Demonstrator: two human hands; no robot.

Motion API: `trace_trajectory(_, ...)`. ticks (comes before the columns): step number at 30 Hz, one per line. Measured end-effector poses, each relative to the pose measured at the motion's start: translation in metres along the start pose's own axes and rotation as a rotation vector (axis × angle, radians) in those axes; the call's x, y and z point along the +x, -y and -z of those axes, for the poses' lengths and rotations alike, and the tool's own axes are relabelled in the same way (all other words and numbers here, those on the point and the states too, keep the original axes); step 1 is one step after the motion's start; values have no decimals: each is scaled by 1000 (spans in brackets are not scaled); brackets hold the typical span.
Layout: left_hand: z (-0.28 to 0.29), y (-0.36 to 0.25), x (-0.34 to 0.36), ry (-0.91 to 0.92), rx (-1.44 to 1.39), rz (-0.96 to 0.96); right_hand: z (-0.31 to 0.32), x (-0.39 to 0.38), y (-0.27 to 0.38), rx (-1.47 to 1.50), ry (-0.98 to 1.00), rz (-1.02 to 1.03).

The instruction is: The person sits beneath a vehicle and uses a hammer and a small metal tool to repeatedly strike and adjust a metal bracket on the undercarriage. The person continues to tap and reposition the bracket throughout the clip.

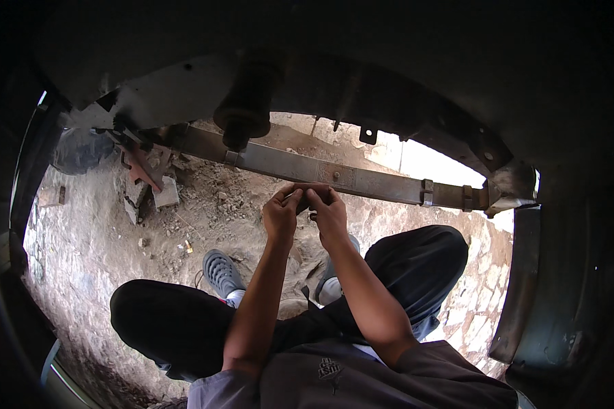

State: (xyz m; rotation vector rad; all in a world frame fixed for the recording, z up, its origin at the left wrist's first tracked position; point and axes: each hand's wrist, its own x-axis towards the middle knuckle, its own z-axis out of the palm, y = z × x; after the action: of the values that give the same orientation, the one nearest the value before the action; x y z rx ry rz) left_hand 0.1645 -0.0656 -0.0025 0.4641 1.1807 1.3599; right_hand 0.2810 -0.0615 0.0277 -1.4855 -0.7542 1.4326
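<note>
The person's left hand (280,217) and right hand (330,217) meet in the middle, the fingers of both pinching a small, thin, dark brown piece (311,186) between them. That piece sits at the lower edge of a long, flat, grey metal bar (280,161); whether it touches the bar cannot be told. Below, a grey slip-on shoe with ridges (222,273) rests on the dusty, rubble-strewn brown ground (177,249), left of the forearms.

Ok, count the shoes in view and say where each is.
2: one grey shoe is just left of the left forearm; the other shoe is partly hidden behind the right forearm. Others may be hidden in the dark edges.
</note>
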Motion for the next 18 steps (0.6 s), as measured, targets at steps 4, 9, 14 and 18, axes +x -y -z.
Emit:
trace_trajectory(4, 0, -6, 1, 34, -6, -33, 5, 6, -6, -27, 17, 48)
trace_trajectory(9, 19, -26, 6, 179, 73, 39, 6, -4, 10, -45, 54, 151)
trace_trajectory(14, 33, -47, 10, 282, 78, 105, 11, 1, 5, 76, 234, 116)
trace_trajectory(18, 43, -56, 13, 306, -144, 272, 15, 7, 0, -15, 276, 196)
